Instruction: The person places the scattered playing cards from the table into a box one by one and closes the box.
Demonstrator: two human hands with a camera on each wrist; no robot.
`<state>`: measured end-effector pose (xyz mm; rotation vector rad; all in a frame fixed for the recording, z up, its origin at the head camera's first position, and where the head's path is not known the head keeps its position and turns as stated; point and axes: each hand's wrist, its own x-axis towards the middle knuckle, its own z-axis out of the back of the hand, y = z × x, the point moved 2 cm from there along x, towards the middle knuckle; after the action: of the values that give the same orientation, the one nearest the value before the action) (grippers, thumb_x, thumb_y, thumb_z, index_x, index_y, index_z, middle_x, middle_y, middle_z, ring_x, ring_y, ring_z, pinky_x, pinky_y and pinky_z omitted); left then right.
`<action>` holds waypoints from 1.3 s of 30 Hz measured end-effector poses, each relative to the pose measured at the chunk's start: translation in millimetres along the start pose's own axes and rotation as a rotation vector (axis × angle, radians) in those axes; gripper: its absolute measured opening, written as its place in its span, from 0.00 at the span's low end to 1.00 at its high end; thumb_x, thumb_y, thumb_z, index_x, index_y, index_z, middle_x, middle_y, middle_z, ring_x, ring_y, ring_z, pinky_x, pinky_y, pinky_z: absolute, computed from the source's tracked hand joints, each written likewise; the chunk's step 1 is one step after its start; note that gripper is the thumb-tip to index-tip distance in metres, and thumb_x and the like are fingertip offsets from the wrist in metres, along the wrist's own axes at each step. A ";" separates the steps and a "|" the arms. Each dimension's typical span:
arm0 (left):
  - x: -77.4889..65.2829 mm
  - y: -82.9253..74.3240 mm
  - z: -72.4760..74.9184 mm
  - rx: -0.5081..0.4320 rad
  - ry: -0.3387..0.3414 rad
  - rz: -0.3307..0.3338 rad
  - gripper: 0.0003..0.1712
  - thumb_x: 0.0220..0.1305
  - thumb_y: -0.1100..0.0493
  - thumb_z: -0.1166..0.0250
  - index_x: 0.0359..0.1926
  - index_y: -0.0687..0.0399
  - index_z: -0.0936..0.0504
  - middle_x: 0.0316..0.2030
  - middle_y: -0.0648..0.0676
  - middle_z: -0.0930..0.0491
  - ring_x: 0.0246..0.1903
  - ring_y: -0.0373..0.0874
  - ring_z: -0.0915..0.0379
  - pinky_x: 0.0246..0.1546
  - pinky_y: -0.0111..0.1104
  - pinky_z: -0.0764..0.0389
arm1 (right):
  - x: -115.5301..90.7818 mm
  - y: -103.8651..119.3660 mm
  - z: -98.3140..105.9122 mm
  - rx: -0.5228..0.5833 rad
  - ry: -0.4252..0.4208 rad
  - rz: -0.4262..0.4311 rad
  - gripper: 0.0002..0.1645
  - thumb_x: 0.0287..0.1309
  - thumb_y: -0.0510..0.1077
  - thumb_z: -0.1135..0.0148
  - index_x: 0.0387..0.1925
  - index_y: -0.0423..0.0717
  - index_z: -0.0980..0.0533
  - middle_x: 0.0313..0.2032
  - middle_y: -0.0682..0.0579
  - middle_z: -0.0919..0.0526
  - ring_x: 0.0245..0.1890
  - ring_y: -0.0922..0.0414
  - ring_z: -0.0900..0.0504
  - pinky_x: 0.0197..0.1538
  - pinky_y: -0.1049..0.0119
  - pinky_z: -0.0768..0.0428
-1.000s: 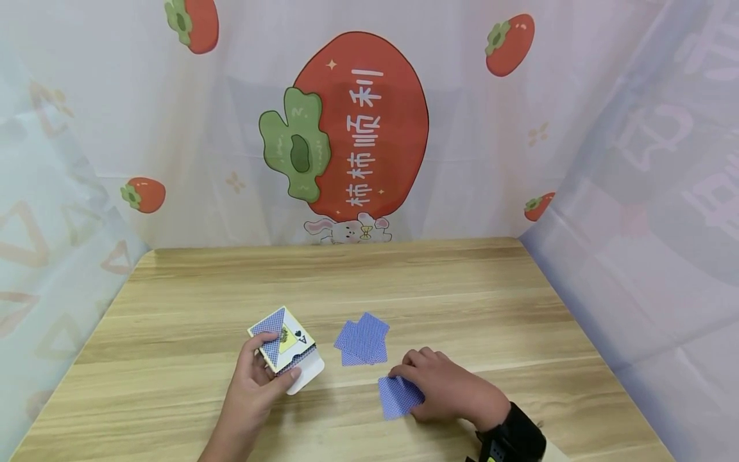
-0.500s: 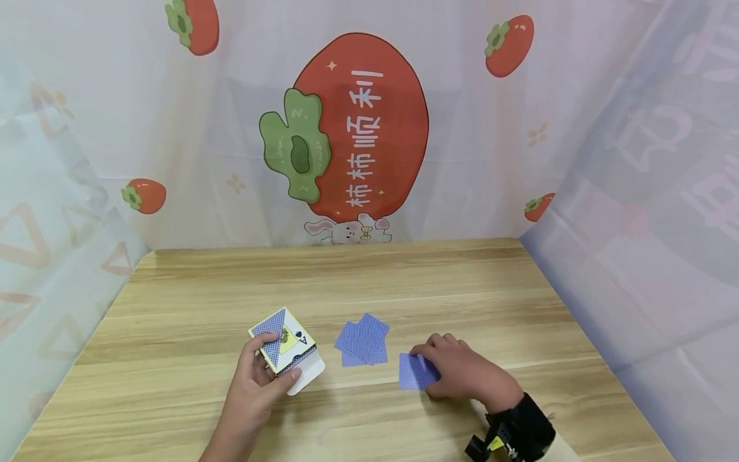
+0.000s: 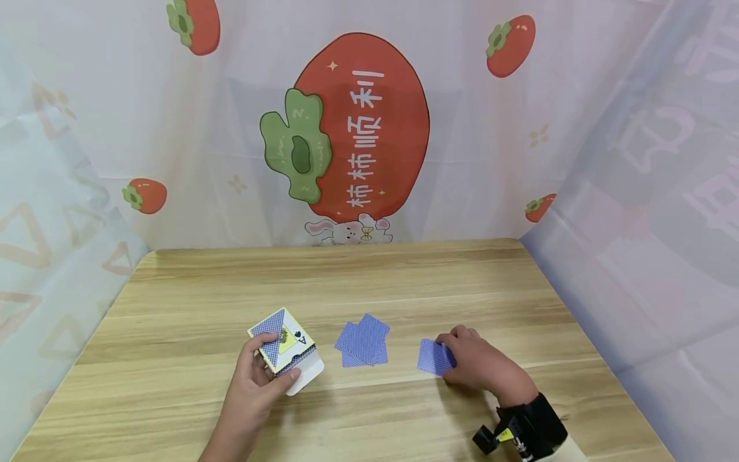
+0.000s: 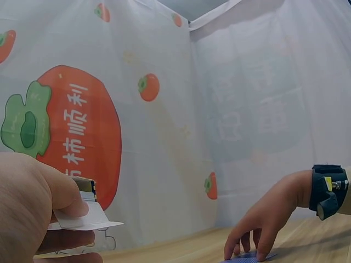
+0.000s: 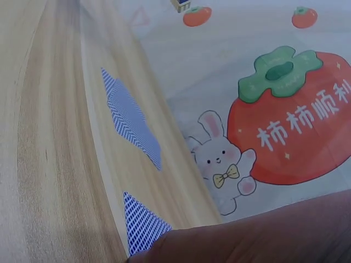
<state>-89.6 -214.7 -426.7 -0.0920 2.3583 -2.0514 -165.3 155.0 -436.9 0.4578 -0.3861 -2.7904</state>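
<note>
In the head view my left hand (image 3: 254, 378) grips a card box (image 3: 285, 340) marked with an ace of spades, thumb on its white open flap (image 3: 308, 371). The left wrist view shows only part of that box past the thumb. My right hand (image 3: 482, 362) holds a blue-backed playing card (image 3: 431, 357) by its edges, low over the table right of centre. Part of this card is hidden under the fingers; whether more than one card is there, I cannot tell. Between the hands, several overlapping blue-backed cards (image 3: 365, 341) lie face down.
The wooden table (image 3: 231, 276) has a persimmon-printed cloth (image 3: 462, 160) rising behind its far edge, with more cloth at both sides. A black wrist strap with a small camera (image 3: 528, 430) sits on the right wrist.
My right hand has moved right and away from the body, taking the playing card with it and turning it somewhat. The left hand, card box and overlapping cards stay in place.
</note>
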 end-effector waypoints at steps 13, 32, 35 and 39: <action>1.2 0.9 -0.4 0.000 0.011 0.003 0.42 0.57 0.78 0.34 0.69 0.58 0.43 0.64 0.68 0.38 0.51 0.42 0.20 0.45 0.33 0.14 | 7.6 12.2 -7.2 0.026 0.014 -0.004 0.49 0.39 0.44 0.23 0.67 0.51 0.30 0.52 0.44 0.28 0.51 0.47 0.31 0.55 0.47 0.27; 0.9 2.8 -0.3 -0.004 0.010 0.009 0.42 0.57 0.78 0.34 0.69 0.59 0.43 0.63 0.68 0.38 0.51 0.42 0.20 0.46 0.32 0.14 | -2.4 38.8 -18.5 0.063 0.016 0.139 0.44 0.44 0.43 0.26 0.67 0.45 0.29 0.51 0.49 0.27 0.50 0.52 0.30 0.50 0.53 0.21; 0.7 3.0 -0.7 -0.002 0.006 0.010 0.42 0.57 0.78 0.34 0.68 0.58 0.42 0.62 0.66 0.37 0.50 0.42 0.20 0.45 0.32 0.14 | -3.8 46.8 -23.3 0.041 0.037 0.174 0.44 0.46 0.48 0.25 0.67 0.46 0.29 0.52 0.50 0.23 0.49 0.54 0.28 0.49 0.56 0.20; 0.7 2.6 -1.1 0.003 0.007 0.008 0.42 0.57 0.78 0.34 0.68 0.58 0.42 0.61 0.66 0.36 0.50 0.43 0.20 0.44 0.33 0.14 | -7.9 61.6 -28.3 0.051 0.094 0.201 0.45 0.49 0.54 0.24 0.68 0.49 0.30 0.54 0.53 0.20 0.50 0.57 0.25 0.50 0.59 0.19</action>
<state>-90.4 -213.4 -429.1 -0.0752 2.3556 -2.0542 -133.8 94.6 -441.8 0.5293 -0.4565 -2.5599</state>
